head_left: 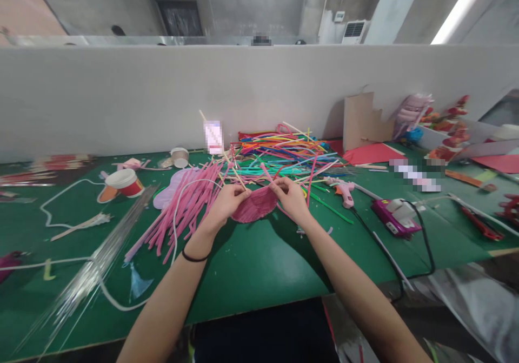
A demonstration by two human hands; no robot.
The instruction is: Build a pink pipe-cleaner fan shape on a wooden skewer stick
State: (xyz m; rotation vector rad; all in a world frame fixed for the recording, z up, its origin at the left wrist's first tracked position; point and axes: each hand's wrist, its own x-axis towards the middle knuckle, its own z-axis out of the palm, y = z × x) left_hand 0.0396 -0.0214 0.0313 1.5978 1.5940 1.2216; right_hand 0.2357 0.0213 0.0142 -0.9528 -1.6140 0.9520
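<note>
A dark pink, ribbed half-round piece (254, 205), seemingly made of pipe cleaners laid side by side, is held up above the table between my hands. My left hand (227, 203) pinches its upper left corner between thumb and fingers. At the upper right edge my right hand (290, 195) pinches it the same way, and a pink pipe cleaner (267, 172) rises beside those fingers. Loose pink pipe cleaners (182, 206) lie in a heap left of my left hand. Behind both hands spreads a pile of multicoloured pipe cleaners (279, 149).
A pink glue gun (344, 191) and a purple power strip (395, 218) lie to the right, with cables. On the left are a paper cup (125, 182), thin metal wires (101, 260) and a light blue tassel (140, 283). A pale partition (162, 98) stands behind the green table (259, 276).
</note>
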